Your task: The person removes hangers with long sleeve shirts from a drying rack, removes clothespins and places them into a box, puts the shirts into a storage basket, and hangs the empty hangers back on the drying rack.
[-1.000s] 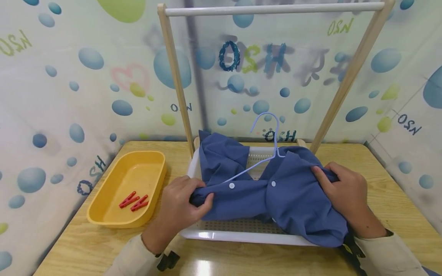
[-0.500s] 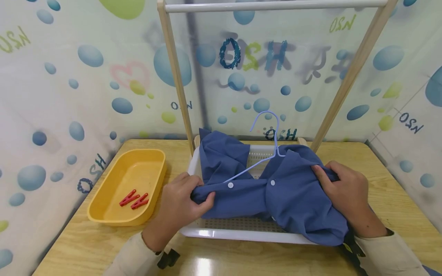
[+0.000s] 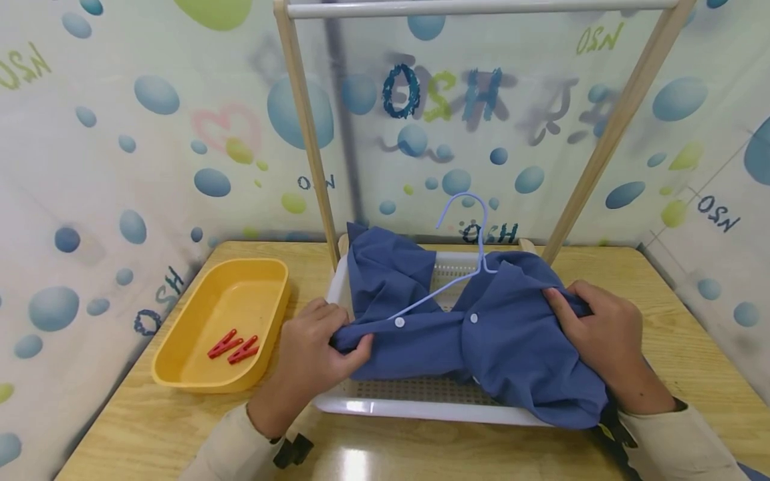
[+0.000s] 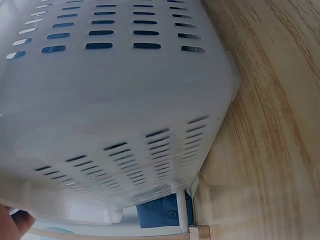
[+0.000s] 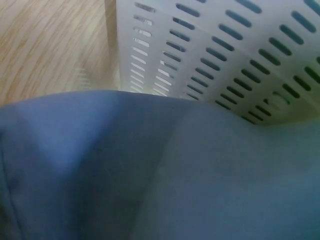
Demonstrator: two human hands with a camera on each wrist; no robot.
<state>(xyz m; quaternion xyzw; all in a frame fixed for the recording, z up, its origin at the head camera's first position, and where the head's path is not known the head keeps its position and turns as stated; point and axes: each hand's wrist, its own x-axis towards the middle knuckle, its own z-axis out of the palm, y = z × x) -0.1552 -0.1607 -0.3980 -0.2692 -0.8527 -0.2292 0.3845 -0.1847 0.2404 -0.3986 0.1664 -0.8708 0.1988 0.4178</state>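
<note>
The left forearm (image 3: 225, 446) and the right forearm (image 3: 676, 437) are slanting upward and inward to each other. The left grip (image 3: 315, 351) is pinching, with its fingers curling and its left thumb (image 3: 359, 354) pointing toward the right side. The right grip (image 3: 604, 334) is pinching also; its right thumb (image 3: 561, 307) is lying in front, pointing upward and inward. Both grips are standing well apart.
</note>
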